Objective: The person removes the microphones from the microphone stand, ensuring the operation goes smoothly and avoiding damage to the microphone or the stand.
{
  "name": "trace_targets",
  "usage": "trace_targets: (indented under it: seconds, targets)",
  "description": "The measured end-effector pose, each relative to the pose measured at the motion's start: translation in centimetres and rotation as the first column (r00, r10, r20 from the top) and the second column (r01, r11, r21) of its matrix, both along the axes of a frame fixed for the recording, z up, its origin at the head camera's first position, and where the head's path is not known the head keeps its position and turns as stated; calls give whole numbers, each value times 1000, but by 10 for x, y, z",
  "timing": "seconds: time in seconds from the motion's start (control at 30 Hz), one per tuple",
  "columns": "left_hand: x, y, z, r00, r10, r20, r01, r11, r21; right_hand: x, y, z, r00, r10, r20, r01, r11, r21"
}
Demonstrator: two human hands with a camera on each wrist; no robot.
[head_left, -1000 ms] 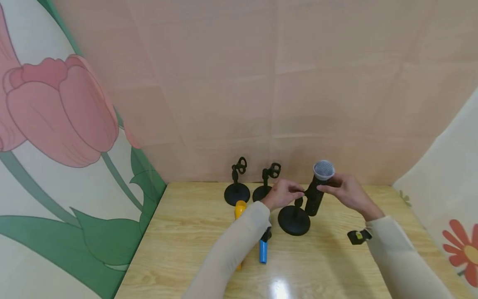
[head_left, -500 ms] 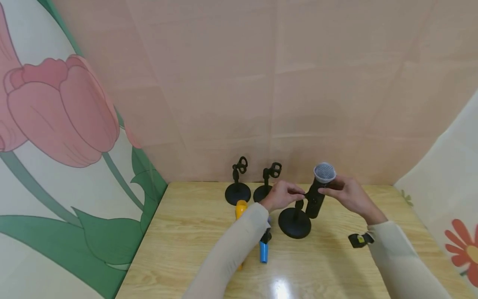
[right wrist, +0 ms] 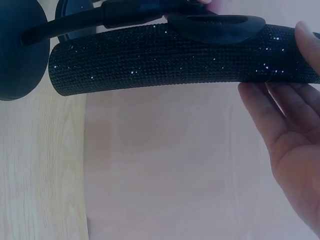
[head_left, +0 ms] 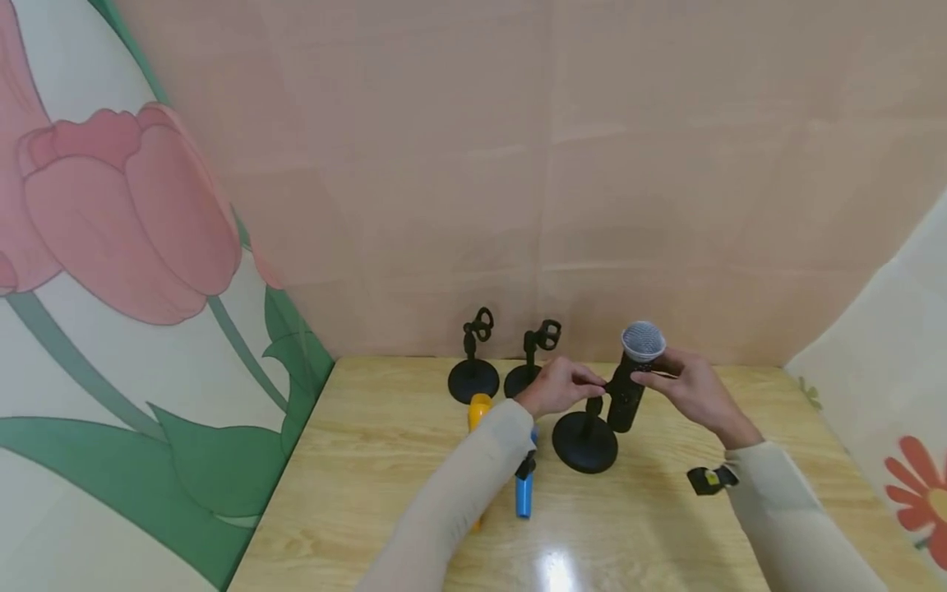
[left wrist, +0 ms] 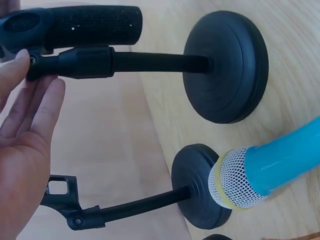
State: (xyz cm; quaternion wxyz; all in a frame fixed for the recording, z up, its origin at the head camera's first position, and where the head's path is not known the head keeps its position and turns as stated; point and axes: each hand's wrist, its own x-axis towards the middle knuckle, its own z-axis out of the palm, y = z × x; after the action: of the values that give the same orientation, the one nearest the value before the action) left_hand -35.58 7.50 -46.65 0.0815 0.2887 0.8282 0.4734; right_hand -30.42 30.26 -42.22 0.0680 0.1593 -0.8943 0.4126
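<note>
A black glitter-covered microphone (head_left: 625, 404) with a silver mesh head stands slightly tilted, its handle in the clip (right wrist: 220, 29) of a black desktop microphone stand (head_left: 584, 444). My right hand (head_left: 691, 393) grips the handle just under the mesh head, thumb on one side and fingers on the other in the right wrist view. With thumb and fingers, my left hand (head_left: 555, 388) pinches the stand's joint (left wrist: 40, 66) below the clip. The stand's round base rests on the wooden table, and the handle's lower end hangs beside the pole.
Two more black stands (head_left: 473, 381) with bare clips are at the table's back edge, one partly behind my left hand. A blue microphone (head_left: 524, 497) and a yellow microphone (head_left: 479, 408) lie near my left forearm, which partly covers them. A pinkish cloth (head_left: 414, 205) hangs behind.
Both hands keep the same grip on the microphone and the stand. The head view shifts slightly; microphone and stand stay together.
</note>
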Motion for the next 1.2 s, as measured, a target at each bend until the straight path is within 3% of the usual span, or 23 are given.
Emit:
trace_targets:
  seconds: [0.5, 1.2]
  targets:
    - [0, 2, 1, 1000, -3, -3, 3, 1000, -19, -3, 6, 0, 1000, 15, 10, -15, 1000, 15]
    - [-1, 2, -1, 1000, 0, -15, -1, 1000, -27, -8, 11, 13, 999, 29, -23, -28, 998, 56]
